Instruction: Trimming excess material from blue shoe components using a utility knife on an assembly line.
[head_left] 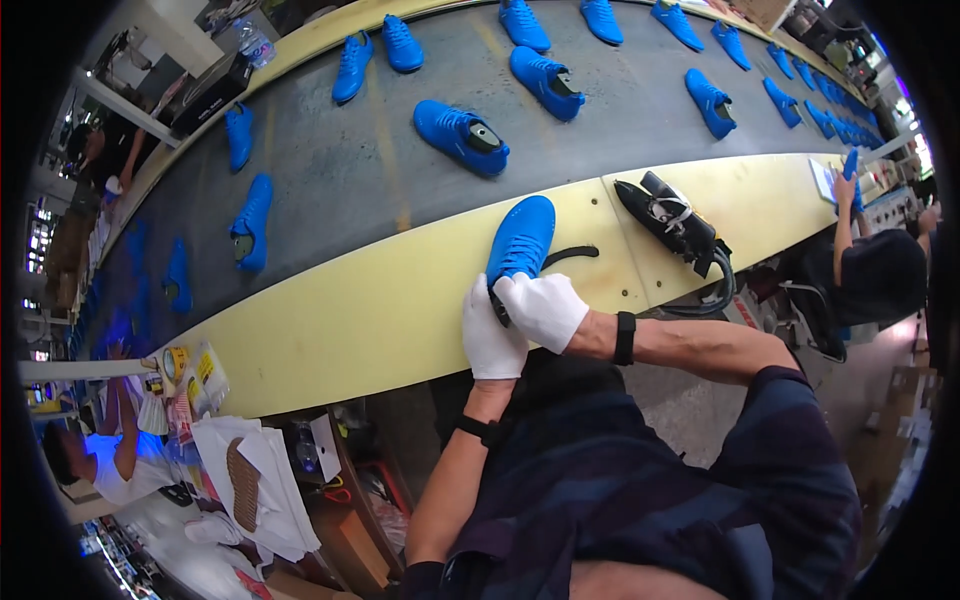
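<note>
A blue lace-up shoe [524, 236] rests on the cream ledge in front of me, its toe pointing away. My left hand [494, 338], in a white glove, is closed around the left side of its heel end. My right hand [545, 308], gloved too, has its fingers curled in at the collar just below the laces. Both hands meet there and hide most of the shoe's opening; a dark bit of the heel end shows between them. Beside the shoe, on the right, a thin curved black strip [574, 252] lies on the ledge.
Beyond the cream ledge [350, 320] a dark conveyor belt [330, 180] carries many blue shoes [462, 137]. A black tool [680, 220] with a grey hose lies to my right. Tape rolls [176, 362] sit at the ledge's left end. Other people work at far left and right.
</note>
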